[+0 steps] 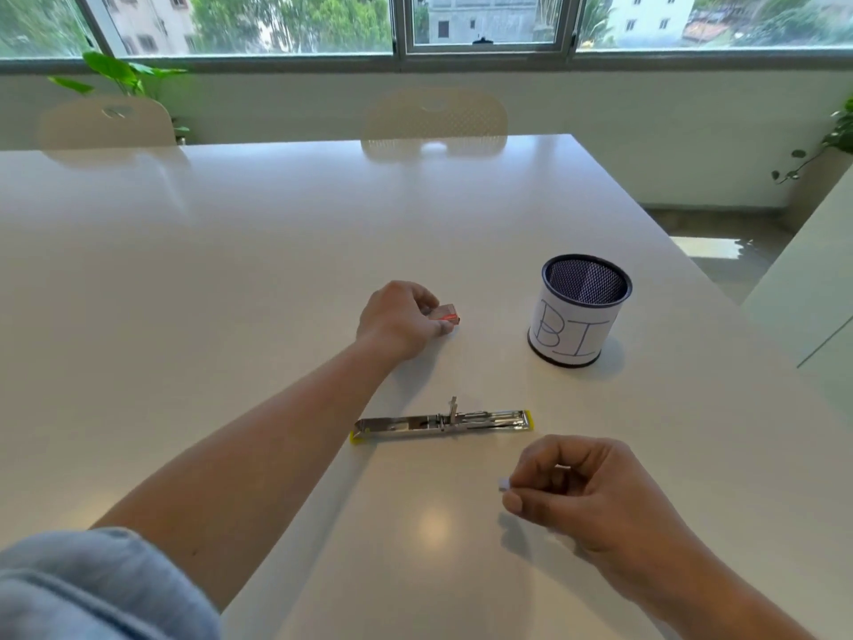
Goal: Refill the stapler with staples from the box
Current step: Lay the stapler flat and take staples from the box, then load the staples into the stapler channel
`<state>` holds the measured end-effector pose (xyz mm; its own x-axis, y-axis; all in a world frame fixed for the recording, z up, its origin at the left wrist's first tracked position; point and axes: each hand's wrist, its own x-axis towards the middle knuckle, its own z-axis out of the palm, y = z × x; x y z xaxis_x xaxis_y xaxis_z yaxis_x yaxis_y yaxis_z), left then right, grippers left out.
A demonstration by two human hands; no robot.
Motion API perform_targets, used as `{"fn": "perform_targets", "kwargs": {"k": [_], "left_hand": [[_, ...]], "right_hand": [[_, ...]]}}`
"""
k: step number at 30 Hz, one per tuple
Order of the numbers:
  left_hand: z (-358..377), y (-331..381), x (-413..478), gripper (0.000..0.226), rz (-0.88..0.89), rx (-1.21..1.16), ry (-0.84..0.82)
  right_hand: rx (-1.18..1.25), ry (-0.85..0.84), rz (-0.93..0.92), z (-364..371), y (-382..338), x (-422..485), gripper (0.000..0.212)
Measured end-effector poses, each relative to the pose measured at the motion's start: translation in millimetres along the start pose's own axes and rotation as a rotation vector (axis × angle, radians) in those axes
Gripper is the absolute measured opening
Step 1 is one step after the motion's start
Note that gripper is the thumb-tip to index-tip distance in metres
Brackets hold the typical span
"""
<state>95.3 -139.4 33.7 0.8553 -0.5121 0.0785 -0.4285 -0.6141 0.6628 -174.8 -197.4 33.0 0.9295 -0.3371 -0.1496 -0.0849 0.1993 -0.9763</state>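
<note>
The stapler (443, 424) lies opened out flat on the white table (231, 279), a long metal bar with yellow ends. Beyond it, my left hand (399, 321) rests on the table with its fingers closed on the small reddish staple box (447, 315). Nearer to me, right of the stapler, my right hand (581, 485) pinches a short silvery strip of staples (504, 483) between thumb and forefinger. The strip's tip sticks out to the left; the rest is hidden in the fingers.
A mesh pen cup (579, 311) wrapped in white paper with blue letters stands at the right, beyond the stapler. Two pale chairs (434, 115) sit at the far side of the table. The table's right edge runs diagonally past the cup.
</note>
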Motion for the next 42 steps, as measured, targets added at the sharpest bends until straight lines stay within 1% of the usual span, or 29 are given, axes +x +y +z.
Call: {"fn": "perform_targets", "kwargs": {"k": [3, 6, 7, 8, 11, 12, 14, 16, 18, 19, 20, 22, 25, 27, 30, 32, 34, 39, 42], "left_hand": [[9.9, -0.2, 10.9, 0.038, -0.009, 0.015, 0.005], [7.1, 1.3, 11.0, 0.060, 0.004, 0.038, -0.045], [3.2, 1.9, 8.4, 0.064, 0.014, 0.052, -0.057], [-2.0, 2.2, 4.6, 0.060, 0.033, 0.067, -0.051], [-23.4, -0.1, -19.1, 0.036, 0.135, 0.054, -0.003], [-30.8, -2.6, -31.3, 0.034, 0.176, 0.029, -0.007], [-42.2, -7.9, -59.3, 0.029, 0.270, -0.031, -0.060], [-48.4, -13.1, -89.0, 0.015, 0.357, -0.094, -0.126], [-46.5, -19.0, -111.6, 0.036, 0.411, -0.082, -0.137], [-42.8, -23.5, -118.4, 0.045, 0.427, -0.032, -0.129], [-39.0, -27.0, -123.9, 0.049, 0.438, 0.033, -0.124], [-32.6, -28.4, -130.7, 0.045, 0.451, 0.131, -0.121], [-29.5, -30.1, -138.7, 0.025, 0.457, 0.079, -0.075], [-30.8, -33.2, -148.0, 0.020, 0.469, 0.037, -0.073], [-35.2, -37.6, -167.2, 0.020, 0.488, 0.000, -0.113], [-37.3, -39.1, -178.0, 0.019, 0.503, -0.029, -0.127], [-38.9, -37.2, -187.1, 0.018, 0.520, -0.051, -0.144], [-41.2, -33.8, -195.6, 0.016, 0.524, -0.068, -0.179], [-39.3, -34.7, -195.8, 0.016, 0.522, -0.087, -0.172]], "right_hand": [[-0.039, -0.020, -0.002, -3.9, 2.0, 2.8, 0.018], [-0.055, -0.033, -0.041, -5.8, 3.7, 4.8, 0.010], [-0.051, -0.035, -0.050, -5.7, 3.9, 4.9, 0.010], [-0.042, -0.037, -0.056, -5.4, 4.4, 5.1, 0.010], [-0.025, -0.003, -0.094, -2.6, 4.6, 4.5, 0.015], [-0.038, 0.018, -0.118, -1.5, 3.6, 4.3, 0.015], [-0.067, 0.040, -0.165, -0.1, 0.9, 4.5, 0.019], [-0.085, 0.051, -0.192, -0.9, -1.6, 5.8, 0.027], [-0.114, 0.076, -0.196, -0.9, -3.1, 8.2, 0.029], [-0.141, 0.092, -0.203, -0.5, -4.1, 9.3, 0.028], [-0.180, 0.109, -0.217, 0.0, -6.2, 10.5, 0.026], [-0.274, 0.146, -0.258, -0.5, -12.3, 14.1, 0.023], [-0.462, 0.192, -0.319, -6.1, -18.9, 20.9, 0.021], [-0.542, 0.159, -0.353, -10.0, -20.6, 22.1, 0.022], [-0.525, 0.036, -0.356, -10.6, -15.4, 19.8, 0.028], [-0.531, -0.021, -0.331, -7.7, -10.0, 18.3, 0.018], [-0.561, -0.039, -0.331, -4.4, -6.1, 16.8, 0.014], [-0.652, -0.090, -0.351, -3.7, -2.8, 14.7, 0.021], [-0.644, -0.108, -0.334, -5.2, 1.7, 14.0, 0.020]]}}
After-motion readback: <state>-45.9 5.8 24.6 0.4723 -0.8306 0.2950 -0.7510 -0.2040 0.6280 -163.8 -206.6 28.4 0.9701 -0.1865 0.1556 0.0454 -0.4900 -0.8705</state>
